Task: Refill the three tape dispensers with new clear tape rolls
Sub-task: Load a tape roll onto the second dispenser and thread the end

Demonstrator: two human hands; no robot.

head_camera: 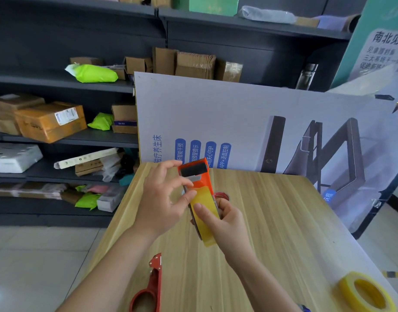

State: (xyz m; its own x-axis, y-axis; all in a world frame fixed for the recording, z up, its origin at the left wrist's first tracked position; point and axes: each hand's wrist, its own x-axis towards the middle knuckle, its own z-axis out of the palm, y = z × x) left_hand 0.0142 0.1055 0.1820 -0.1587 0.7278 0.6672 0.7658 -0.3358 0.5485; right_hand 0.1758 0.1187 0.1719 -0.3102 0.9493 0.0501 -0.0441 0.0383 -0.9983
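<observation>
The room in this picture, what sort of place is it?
Probably a parcel depot or storeroom: dark shelves hold cardboard boxes and green mailer bags, and a wooden table serves for packing.

Both forearms are bare (no sleeves showing), with a blue band [304,308] at the right wrist.

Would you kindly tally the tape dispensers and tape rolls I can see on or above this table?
Dispensers: 2, held one, empty one on the table.
Rolls: 2, one in the held dispenser, one loose.
Total: 4
</observation>
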